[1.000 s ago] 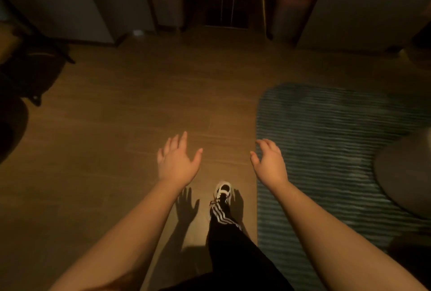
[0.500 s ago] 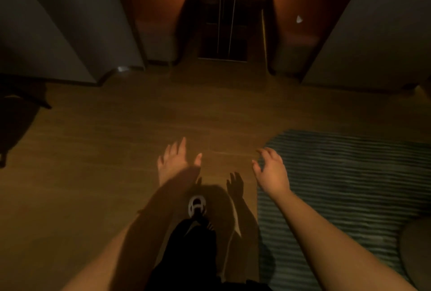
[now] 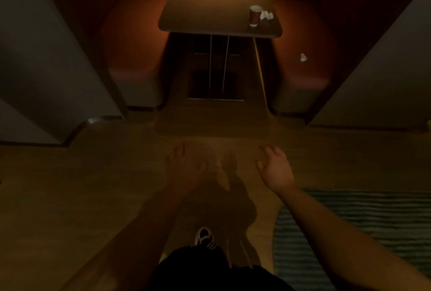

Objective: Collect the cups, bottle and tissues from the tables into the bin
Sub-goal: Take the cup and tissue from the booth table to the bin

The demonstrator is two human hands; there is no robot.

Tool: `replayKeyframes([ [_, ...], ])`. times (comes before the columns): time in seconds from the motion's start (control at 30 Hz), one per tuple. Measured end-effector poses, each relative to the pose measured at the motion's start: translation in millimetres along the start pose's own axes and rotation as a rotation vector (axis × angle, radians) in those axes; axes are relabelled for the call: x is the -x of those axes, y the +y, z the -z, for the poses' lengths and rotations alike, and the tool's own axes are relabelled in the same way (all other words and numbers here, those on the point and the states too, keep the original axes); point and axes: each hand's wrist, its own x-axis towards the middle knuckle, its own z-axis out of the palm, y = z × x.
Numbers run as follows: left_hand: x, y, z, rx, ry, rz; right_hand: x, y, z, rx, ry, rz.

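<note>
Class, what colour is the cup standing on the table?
Dark red with a white rim; the cup shows best in the head view.

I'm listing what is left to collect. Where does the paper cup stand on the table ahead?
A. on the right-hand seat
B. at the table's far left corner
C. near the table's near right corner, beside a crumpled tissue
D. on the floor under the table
C: the paper cup stands upright near the near right corner of the table, with a crumpled tissue just to its right.

The table with cup and tissue has come into fuller view ahead
</note>
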Motion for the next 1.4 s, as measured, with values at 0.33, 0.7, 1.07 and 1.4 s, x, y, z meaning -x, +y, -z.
replayKeyframes([
  [0.33, -243.4, 57.9, 14.4, 0.058, 0.006, -0.084, -228.3, -5.9, 26.4, -0.045, 0.058, -0.113],
  [0.7, -544.2, 174.9, -5.3, 0.005, -0.022, -0.122, -522.7, 50.5, 64.4, -0.086, 0.074, -0.151],
  [1.07, -757.4, 285.4, -4.0, 0.152, -0.029, -0.129, -722.0, 75.9, 122.1, -0.136, 0.100, -0.222],
  [1.4, -906.5, 354.9, -27.1, 0.396, -0.095, -0.322, -854.4, 99.9, 123.6, -0.094, 0.106, -0.325],
])
